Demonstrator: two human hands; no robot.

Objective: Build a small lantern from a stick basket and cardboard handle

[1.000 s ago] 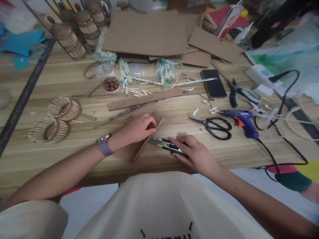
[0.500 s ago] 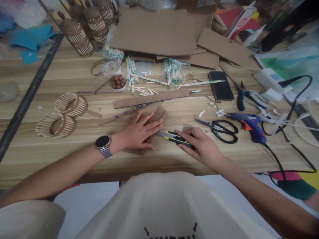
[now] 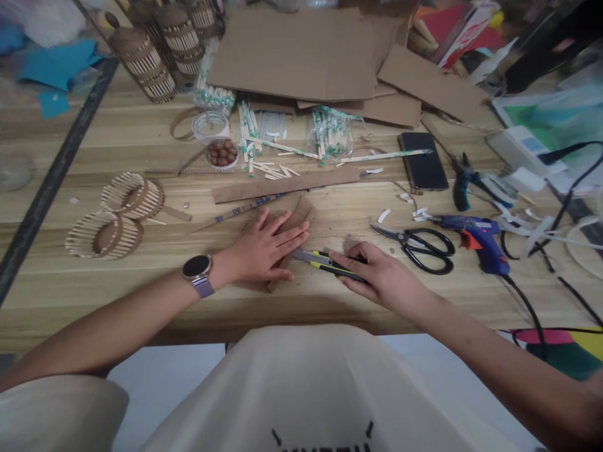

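Observation:
My left hand (image 3: 266, 248) lies flat with fingers spread on a small brown cardboard piece (image 3: 299, 218) near the table's front edge. A watch sits on that wrist. My right hand (image 3: 381, 276) is closed round a yellow and black utility knife (image 3: 320, 260), whose blade end points left and meets the cardboard beside my left fingertips. A long cardboard strip (image 3: 287, 184) and a ruler (image 3: 240, 212) lie just beyond my left hand.
Black scissors (image 3: 419, 245), a blue glue gun (image 3: 475, 232) with its cable, pliers and a phone (image 3: 423, 164) lie to the right. Stick rings (image 3: 117, 216) sit at the left, stick baskets, tape, beads, stick packets and cardboard sheets (image 3: 296, 53) at the back.
My left hand went from gripping a raised cardboard strip to lying flat on the cardboard. The knife hand has stayed beside it, shifting only slightly.

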